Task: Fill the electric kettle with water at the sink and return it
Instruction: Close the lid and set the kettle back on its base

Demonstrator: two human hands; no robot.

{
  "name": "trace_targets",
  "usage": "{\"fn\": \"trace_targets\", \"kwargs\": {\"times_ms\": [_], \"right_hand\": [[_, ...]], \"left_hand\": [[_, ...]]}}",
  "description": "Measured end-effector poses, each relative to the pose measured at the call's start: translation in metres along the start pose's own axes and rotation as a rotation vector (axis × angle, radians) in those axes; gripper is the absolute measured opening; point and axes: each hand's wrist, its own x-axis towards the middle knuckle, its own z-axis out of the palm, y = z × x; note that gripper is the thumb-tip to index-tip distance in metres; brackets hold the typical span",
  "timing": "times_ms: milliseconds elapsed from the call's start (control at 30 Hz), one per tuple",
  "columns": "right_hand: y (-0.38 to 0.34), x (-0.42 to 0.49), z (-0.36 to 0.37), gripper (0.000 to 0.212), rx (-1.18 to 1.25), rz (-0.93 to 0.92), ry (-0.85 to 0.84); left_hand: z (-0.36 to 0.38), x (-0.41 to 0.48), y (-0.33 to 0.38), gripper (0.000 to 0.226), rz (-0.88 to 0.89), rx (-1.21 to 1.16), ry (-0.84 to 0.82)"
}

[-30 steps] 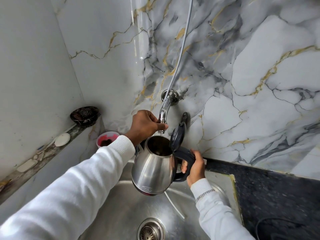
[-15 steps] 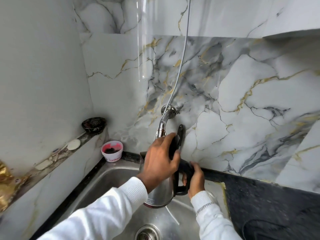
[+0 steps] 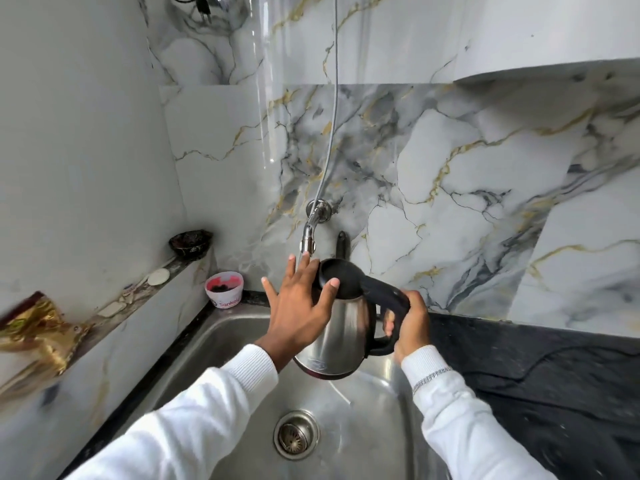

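Note:
A steel electric kettle (image 3: 341, 336) with a black lid and black handle hangs over the steel sink (image 3: 239, 344), below the wall tap (image 3: 309, 233). Its lid (image 3: 341, 277) is down. My right hand (image 3: 410, 327) is shut on the kettle's handle at the right. My left hand (image 3: 299, 306) is spread flat, fingers apart, against the kettle's left side and lid edge, holding nothing. No water is seen running from the tap.
The sink drain (image 3: 296, 434) lies below the kettle. A pink-rimmed cup (image 3: 224, 289) stands at the sink's back left corner. A dark bowl (image 3: 190, 242) and a gold wrapper (image 3: 38, 332) sit on the left ledge. Black countertop (image 3: 533, 375) lies to the right.
My left hand left the tap and pushed the lid down; the lid is now shut. The kettle has come away from under the spout, and my view has tilted upward.

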Motion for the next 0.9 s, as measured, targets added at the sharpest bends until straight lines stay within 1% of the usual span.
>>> {"fn": "trace_targets", "kwargs": {"times_ms": [67, 133, 200, 233, 267, 300, 367, 433, 467, 567, 633, 733, 833, 900], "right_hand": [[-0.008, -0.005, -0.007, 0.044, 0.004, -0.01, -0.006], [-0.016, -0.009, -0.016, 0.044, -0.001, -0.007, 0.0], [-0.026, -0.012, -0.028, 0.046, -0.024, -0.001, 0.0], [-0.031, -0.012, -0.03, 0.046, -0.044, -0.004, -0.008], [-0.037, -0.013, -0.035, 0.046, -0.058, -0.006, -0.013], [-0.043, -0.014, -0.039, 0.046, -0.065, -0.008, -0.017], [-0.054, -0.018, -0.051, 0.046, -0.055, -0.003, -0.01], [-0.063, -0.02, -0.066, 0.047, -0.031, 0.006, 0.0], [-0.069, -0.021, -0.074, 0.047, -0.026, 0.008, 0.004], [-0.086, -0.024, -0.099, 0.05, -0.032, 0.007, 0.019], [-0.098, -0.027, -0.121, 0.053, -0.035, -0.002, 0.034], [-0.111, -0.027, -0.156, 0.051, -0.038, -0.006, 0.077], [-0.123, -0.024, -0.193, 0.051, -0.059, -0.008, 0.112], [-0.13, -0.022, -0.214, 0.051, -0.066, -0.007, 0.117]], "left_hand": [[0.002, -0.004, 0.008, 0.067, 0.017, 0.0, -0.006], [0.004, -0.008, 0.011, 0.067, 0.055, -0.028, -0.066], [0.007, -0.015, 0.017, 0.07, 0.054, -0.201, -0.163], [0.007, -0.019, 0.018, 0.071, 0.033, -0.328, -0.166], [0.01, -0.023, 0.022, 0.07, -0.005, -0.456, -0.13], [0.011, -0.025, 0.028, 0.066, -0.056, -0.577, -0.069], [0.015, -0.028, 0.038, 0.05, -0.171, -0.773, 0.022], [0.02, -0.03, 0.046, 0.027, -0.247, -0.915, 0.034], [0.023, -0.031, 0.049, 0.026, -0.257, -0.938, 0.026], [0.038, -0.038, 0.06, 0.048, -0.233, -0.932, -0.028], [0.052, -0.041, 0.072, 0.054, -0.235, -0.933, -0.064], [0.073, -0.046, 0.091, 0.056, -0.215, -0.901, -0.156], [0.095, -0.054, 0.11, 0.057, -0.203, -0.921, -0.27], [0.109, -0.061, 0.121, 0.057, -0.212, -0.955, -0.299]]}}
